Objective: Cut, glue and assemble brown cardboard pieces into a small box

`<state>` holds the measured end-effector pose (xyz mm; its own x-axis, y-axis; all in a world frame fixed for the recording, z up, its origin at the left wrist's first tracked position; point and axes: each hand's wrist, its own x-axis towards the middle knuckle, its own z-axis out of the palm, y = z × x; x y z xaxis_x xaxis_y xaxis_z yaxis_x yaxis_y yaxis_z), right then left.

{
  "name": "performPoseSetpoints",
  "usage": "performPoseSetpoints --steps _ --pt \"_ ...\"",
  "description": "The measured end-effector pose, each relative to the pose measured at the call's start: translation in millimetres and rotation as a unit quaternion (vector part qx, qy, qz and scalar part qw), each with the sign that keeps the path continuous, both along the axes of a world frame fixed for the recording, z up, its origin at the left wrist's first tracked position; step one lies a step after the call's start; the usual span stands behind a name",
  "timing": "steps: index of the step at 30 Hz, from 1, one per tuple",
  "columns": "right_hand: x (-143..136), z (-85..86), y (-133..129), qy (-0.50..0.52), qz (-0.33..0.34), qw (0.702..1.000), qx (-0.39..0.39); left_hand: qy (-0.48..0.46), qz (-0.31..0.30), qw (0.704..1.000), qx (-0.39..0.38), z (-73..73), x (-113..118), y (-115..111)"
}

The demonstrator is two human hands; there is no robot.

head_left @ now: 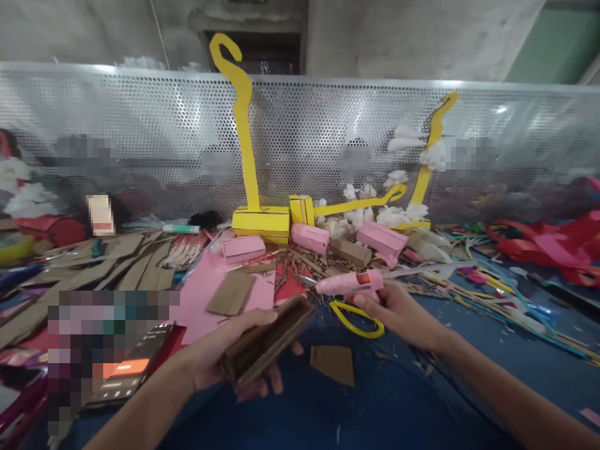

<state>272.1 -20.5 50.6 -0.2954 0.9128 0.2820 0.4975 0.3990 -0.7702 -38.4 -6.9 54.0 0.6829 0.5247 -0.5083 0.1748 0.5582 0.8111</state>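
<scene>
Over the near part of a blue tabletop (398, 406), the person's left hand (213, 350) holds a narrow brown cardboard trough (267, 340), tilted so that its far end rises to the right. The thumb lies along the upper edge and the other fingers are somewhat spread beneath; this grip probably serves to leave the hollow side uncovered and facing up. The right hand (405, 309) has its fingers curled around the handle of a pink glue gun (349, 284), the thumb pressed against it; whether a finger sits on the trigger cannot be told. The gun points left, apart from the trough, perhaps to keep its tip off the cardboard. Below it lies a yellow loop (359, 320), and nearer, a loose cardboard piece (332, 365) rests flat on the table.

Farther back, pink boxes (244, 248) stand in front of a yellow box (260, 222) with a tall hooked strip (241, 125), seemingly set there to leave the front free for handling. A pink sheet (201, 294) lies left of the trough.

No brand can be read on the gun, nor any lettering on the white tube (182, 229) at the back; pixelated blocks mask other surfaces
</scene>
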Motion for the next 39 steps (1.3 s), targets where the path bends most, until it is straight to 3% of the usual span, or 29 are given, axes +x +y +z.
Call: performPoseSetpoints --steps 6,11,18,27,39 --pt "13.9 -10.8 -5.3 -0.094 0.035 0.995 0.027 0.033 -0.015 0.999 0.014 -7.6 -5.1 5.4" --pt "20.3 -19.1 -3.6 -0.169 0.014 0.984 0.058 0.042 -0.016 0.999 0.030 -7.4 -1.3 4.0" --pt "11.4 -8.9 -6.9 -0.228 0.037 0.965 0.125 0.025 0.001 0.999 0.040 -12.3 -1.0 4.0" --pt "8.3 -6.4 -7.4 -0.277 0.069 0.938 0.196 0.051 -0.058 0.996 0.037 -18.8 -2.3 11.6" --pt "9.2 -5.6 -7.4 -0.318 0.081 0.917 0.226 0.002 -0.049 0.998 0.040 -24.4 -3.1 11.2"
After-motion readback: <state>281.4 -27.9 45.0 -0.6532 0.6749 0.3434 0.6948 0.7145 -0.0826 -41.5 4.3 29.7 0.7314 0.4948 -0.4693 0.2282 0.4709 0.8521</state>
